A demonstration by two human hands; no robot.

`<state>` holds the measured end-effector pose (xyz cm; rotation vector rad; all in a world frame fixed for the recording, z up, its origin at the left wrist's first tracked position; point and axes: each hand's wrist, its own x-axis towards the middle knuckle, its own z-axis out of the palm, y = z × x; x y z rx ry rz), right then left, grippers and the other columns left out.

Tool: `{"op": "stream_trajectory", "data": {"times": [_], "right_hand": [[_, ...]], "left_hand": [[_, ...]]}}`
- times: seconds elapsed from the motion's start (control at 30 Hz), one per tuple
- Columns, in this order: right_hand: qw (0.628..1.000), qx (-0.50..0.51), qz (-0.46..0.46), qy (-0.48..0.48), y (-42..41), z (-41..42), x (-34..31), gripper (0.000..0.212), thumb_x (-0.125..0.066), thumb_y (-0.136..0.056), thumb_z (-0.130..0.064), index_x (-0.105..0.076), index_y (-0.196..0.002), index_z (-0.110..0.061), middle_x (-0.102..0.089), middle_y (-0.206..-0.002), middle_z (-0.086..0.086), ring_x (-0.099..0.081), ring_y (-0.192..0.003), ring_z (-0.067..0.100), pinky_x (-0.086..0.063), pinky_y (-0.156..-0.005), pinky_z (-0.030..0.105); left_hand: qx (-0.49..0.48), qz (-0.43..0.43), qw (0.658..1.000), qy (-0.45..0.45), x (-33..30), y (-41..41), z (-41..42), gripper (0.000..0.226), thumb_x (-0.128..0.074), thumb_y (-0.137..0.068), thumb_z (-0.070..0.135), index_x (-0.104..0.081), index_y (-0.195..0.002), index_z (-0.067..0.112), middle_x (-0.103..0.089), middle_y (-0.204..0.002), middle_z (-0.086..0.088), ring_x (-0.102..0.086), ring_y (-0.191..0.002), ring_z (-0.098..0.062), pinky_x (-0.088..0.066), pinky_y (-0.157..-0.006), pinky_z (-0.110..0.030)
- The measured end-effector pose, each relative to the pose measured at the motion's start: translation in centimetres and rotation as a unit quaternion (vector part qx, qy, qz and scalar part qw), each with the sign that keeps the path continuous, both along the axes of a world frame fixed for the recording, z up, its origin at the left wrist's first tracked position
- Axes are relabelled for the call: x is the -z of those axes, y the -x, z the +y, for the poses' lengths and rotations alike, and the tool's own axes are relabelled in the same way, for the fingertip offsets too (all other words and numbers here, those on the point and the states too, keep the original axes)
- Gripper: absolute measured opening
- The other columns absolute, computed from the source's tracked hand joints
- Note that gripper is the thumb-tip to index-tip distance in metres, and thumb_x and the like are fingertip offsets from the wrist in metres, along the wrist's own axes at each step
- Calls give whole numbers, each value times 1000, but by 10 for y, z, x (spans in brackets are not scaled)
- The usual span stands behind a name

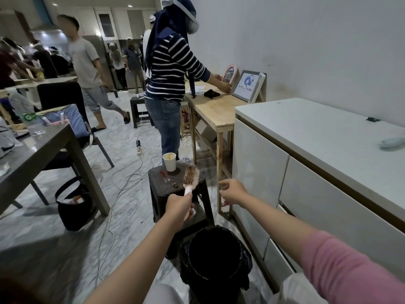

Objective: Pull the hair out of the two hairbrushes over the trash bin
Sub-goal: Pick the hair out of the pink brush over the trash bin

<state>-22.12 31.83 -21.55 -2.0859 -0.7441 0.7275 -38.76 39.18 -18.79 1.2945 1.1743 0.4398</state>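
Observation:
My left hand (180,207) grips the pale pink handle of a hairbrush (190,177), whose bristle head is matted with brownish hair and points up and away over the dark stool (157,185). My right hand (233,191) hovers to the right of the brush, apart from it, fingers loosely curled and holding nothing that I can see. The black trash bin (215,260), lined with a dark bag, stands on the floor below and nearer to me than both hands. A light blue object (392,142), possibly another brush, lies on the white counter at the far right.
A paper cup (169,161) and a red-handled tool (167,177) sit on the stool. A person in a striped top (171,69) stands behind it at a wooden table (219,110). White cabinets (285,176) lie right, a grey table (43,148) and black bag (73,207) left, cables (122,183) on the floor.

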Motion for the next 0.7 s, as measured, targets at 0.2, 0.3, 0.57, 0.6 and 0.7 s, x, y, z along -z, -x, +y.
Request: {"op": "stream_trajectory", "data": {"times": [0.2,0.3,0.57,0.6,0.7], "right_hand": [[976,-6,195,-94,23,10,-19,48,-64,-87,-41,-58,-115,-2,-60,-101,10,-57,-62,16,-57,-64,34],[979,-17,175,-105,28,15,-17,39,-69,-86,-26,-64,-102,9,-67,-86,13,-65,-68,17,-58,-74,38],[991,11,55,-123,30,14,-19,17,-66,-88,-10,-67,-72,-3,-63,-64,9,-60,-55,15,-60,-72,35],[989,8,42,-141,29,13,-20,19,-65,-88,-10,-65,-71,-4,-63,-64,8,-60,-56,15,-59,-73,36],[983,2,10,-186,27,10,-20,23,-64,-88,-10,-60,-65,-8,-62,-63,7,-62,-59,17,-60,-77,44]], "left_hand": [[36,39,998,-40,7,-7,-10,38,-55,-95,29,-57,-69,2,-57,-64,-11,-49,-47,-19,-34,-36,-18],[50,35,996,-62,8,-7,-17,43,-52,-97,28,-50,-60,5,-57,-61,-11,-47,-43,-18,-32,-33,-15],[28,31,998,-38,11,-6,-18,31,-52,-97,27,-59,-85,0,-56,-61,-10,-46,-43,-17,-33,-35,-15],[28,27,999,-25,11,-7,-18,28,-52,-96,26,-58,-91,-1,-54,-62,-10,-44,-43,-17,-32,-36,-15],[28,9,1000,-2,8,-11,-20,29,-53,-97,25,-54,-103,-3,-50,-65,-9,-42,-45,-16,-31,-35,-16]]}}
